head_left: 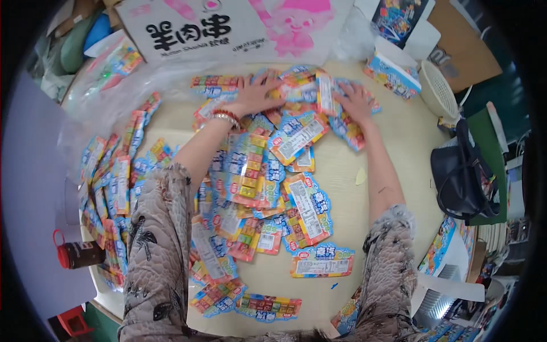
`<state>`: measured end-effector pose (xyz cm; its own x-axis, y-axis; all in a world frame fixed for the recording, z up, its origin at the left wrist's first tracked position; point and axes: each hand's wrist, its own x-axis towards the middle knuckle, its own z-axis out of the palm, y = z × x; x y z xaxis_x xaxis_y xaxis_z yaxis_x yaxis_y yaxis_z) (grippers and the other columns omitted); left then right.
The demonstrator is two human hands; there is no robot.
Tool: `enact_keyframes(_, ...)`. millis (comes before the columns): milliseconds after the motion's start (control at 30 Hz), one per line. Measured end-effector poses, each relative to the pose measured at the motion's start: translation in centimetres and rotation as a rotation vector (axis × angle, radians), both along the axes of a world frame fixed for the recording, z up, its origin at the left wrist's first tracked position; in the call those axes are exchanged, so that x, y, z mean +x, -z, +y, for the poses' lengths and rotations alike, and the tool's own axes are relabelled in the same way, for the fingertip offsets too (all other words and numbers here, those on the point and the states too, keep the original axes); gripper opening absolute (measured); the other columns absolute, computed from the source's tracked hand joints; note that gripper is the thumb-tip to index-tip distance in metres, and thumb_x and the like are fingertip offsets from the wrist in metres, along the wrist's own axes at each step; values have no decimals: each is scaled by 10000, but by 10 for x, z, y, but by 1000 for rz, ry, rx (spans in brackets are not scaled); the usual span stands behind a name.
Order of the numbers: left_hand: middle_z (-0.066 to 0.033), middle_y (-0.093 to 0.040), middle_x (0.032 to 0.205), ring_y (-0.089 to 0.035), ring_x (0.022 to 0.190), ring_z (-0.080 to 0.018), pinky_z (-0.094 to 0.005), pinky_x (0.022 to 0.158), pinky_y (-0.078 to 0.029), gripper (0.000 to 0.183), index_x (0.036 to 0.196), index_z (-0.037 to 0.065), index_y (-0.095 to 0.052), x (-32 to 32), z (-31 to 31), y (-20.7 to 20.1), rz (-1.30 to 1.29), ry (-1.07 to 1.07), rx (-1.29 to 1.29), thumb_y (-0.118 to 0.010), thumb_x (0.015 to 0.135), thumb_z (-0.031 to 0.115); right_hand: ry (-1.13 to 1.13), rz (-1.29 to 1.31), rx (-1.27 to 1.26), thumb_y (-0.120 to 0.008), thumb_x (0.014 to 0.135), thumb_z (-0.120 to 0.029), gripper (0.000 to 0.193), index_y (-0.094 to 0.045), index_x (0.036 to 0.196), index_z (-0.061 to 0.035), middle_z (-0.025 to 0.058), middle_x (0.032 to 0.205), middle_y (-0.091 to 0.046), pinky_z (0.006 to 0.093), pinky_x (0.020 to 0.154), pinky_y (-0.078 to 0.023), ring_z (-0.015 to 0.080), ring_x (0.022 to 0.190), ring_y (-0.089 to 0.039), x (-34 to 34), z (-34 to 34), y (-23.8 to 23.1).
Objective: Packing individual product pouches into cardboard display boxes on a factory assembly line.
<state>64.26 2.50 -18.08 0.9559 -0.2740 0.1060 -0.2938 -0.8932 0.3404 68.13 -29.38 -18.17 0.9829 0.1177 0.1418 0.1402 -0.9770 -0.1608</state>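
Note:
A loose heap of flat candy packs (299,137), with blue tops and rows of coloured square pieces, covers the middle of the table (342,199). At the far end of the heap, my left hand (257,96) lies spread over several packs, with beaded bracelets on its wrist. To its right, my right hand (354,104) rests with fingers stretched on more packs, next to a pack (326,92) that stands out at a tilt between the hands. Neither hand appears closed around a pack. Some packs show their clear fronts, others their printed white labels.
A white carton with pink print (228,34) stands behind the heap. Another pile of packs (119,182) lies left, beside a dark red-lidded jar (80,254). Right are a display box (393,74), a white basket (439,91) and a black bag (464,176).

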Motion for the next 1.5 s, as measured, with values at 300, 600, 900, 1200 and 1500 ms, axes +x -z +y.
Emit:
enact_keyframes(300, -134, -305, 1499, -207, 1359, -474, -567, 1125, -147, 596, 1409, 295, -425, -174, 94, -30, 135, 100, 48, -373, 914, 622, -112, -23, 52, -456, 860, -649, 645, -431, 1409, -312, 80, 1527, -262, 691, 1072, -43, 339, 1434, -142, -155, 92, -2)
enact_keyframes(600, -125, -273, 1525, -219, 1398, -406, -650, 1092, -117, 515, 1440, 230, -377, -352, 116, -66, 184, 32, -54, -403, 977, 452, -267, 759, 274, -608, 851, -495, 582, -579, 1266, -89, 160, 1259, -588, 348, 1009, -411, 317, 1174, -550, -231, 133, -96)
enact_keyframes(900, -144, -239, 1528, -238, 1385, -405, -582, 1099, -181, 595, 1471, 203, -323, -283, 237, -29, -135, -407, 123, -501, 949, 426, -390, -109, -207, -493, 921, -468, 558, -417, 1396, -185, 162, 1444, -386, 556, 1081, -248, 387, 1335, -339, 27, 115, 9)
enact_keyframes(1200, -121, -192, 1543, -150, 1381, -499, -760, 994, -168, 655, 1460, 322, -289, -188, 231, 2, 11, -634, 104, -356, 893, 644, -195, 70, -134, -365, 922, -604, 678, -255, 1485, -243, 35, 1558, -192, 643, 1088, -140, 311, 1440, -120, -6, 119, 27)
enact_keyframes(1500, -129, -283, 1498, -298, 1317, -476, -713, 1018, -163, 482, 1369, 218, -441, -299, 240, -1, -204, -429, 235, -448, 933, 422, -542, 189, -202, -320, 941, -596, 679, -244, 1490, -204, 170, 1526, -240, 585, 1123, -121, 446, 1406, -141, -182, 120, 20)
